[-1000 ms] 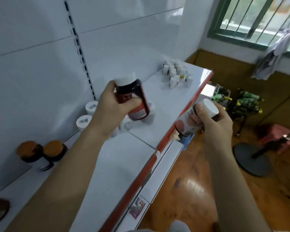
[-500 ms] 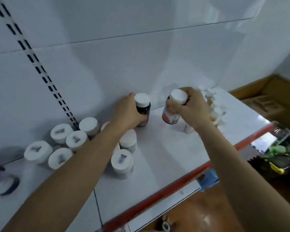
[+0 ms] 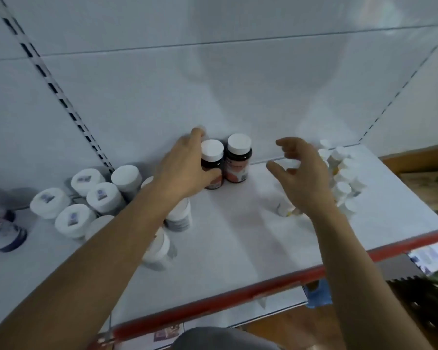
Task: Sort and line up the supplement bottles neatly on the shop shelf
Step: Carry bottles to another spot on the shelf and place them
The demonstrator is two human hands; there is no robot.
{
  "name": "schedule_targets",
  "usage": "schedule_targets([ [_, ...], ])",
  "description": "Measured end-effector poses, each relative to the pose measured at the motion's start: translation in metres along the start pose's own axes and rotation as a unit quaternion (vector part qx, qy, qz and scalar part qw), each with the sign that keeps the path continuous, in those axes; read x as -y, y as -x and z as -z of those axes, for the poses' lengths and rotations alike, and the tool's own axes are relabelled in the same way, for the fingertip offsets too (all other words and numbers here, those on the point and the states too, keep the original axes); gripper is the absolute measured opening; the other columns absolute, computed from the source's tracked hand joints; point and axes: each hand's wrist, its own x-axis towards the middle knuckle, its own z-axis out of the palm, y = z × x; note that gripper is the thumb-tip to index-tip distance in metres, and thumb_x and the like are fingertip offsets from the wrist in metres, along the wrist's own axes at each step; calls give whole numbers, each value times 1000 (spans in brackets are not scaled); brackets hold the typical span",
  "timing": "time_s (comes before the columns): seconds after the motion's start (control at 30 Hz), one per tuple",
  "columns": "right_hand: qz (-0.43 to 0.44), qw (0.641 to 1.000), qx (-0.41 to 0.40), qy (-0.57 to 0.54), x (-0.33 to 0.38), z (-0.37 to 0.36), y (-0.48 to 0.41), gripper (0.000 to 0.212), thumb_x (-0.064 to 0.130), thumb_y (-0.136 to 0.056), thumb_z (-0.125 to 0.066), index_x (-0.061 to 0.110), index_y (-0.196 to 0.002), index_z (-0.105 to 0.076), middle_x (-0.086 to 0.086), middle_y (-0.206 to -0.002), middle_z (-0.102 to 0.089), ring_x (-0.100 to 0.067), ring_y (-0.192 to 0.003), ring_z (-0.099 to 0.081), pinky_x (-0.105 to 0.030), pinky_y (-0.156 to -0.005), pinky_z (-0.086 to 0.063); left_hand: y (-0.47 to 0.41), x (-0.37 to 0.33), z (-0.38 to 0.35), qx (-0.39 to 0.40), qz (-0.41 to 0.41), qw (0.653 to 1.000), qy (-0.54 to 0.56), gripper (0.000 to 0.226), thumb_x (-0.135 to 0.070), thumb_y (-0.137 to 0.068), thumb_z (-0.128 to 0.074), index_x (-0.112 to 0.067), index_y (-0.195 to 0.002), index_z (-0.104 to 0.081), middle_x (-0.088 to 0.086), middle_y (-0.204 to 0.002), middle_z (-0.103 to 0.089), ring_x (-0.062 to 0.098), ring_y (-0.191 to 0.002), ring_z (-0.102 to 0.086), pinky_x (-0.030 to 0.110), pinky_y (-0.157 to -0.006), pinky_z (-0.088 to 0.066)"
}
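By the left hand [image 3: 185, 170] a dark white-capped bottle [image 3: 212, 164] is gripped, thumb in front and fingers behind, apparently to be squared against its twin [image 3: 238, 157], which it touches. Nothing is held by the right hand [image 3: 301, 173]; its fingers are spread and loosely curved beside the twin. Both bottles are stood upright at the back of the shelf [image 3: 238, 236].

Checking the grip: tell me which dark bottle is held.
The left dark bottle; the left hand grips it. The right dark bottle stands free.
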Motion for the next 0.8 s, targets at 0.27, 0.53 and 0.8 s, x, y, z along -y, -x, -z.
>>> schedule_targets([
  [0.27,-108,983,-40,143,-46,91,81,20,35,-93,-70,27,-111,-68,4,-73,-58,-8,-63,-52,-18,-57,-37,27,-73,-35,45,-144,989,-3,45,-46,-89,-68,-25,-127,-56,-3,-114,-61,21,-106,-61,40,-88,-52],
  [0.53,-101,982,85,138,-79,83,92,33,42,-91,-70,33,-121,-61,10,-66,-56,-8,-60,-53,-26,-57,-43,42,-97,-126,105,-61,991,56,44,-52,-91,-63,-28,-126,-53,3,-108,-56,27,-100,-58,41,-80,-49],
  [0.8,-27,992,105,71,-72,83,67,22,30,-87,-76,24,-108,-70,7,-58,-56,-6,-63,-56,-11,-57,-39,80,-84,-120,-53,10,991,122,25,-42,-95,-66,-28,-115,-59,-7,-98,-52,11,-81,-54,27,-73,-45],
])
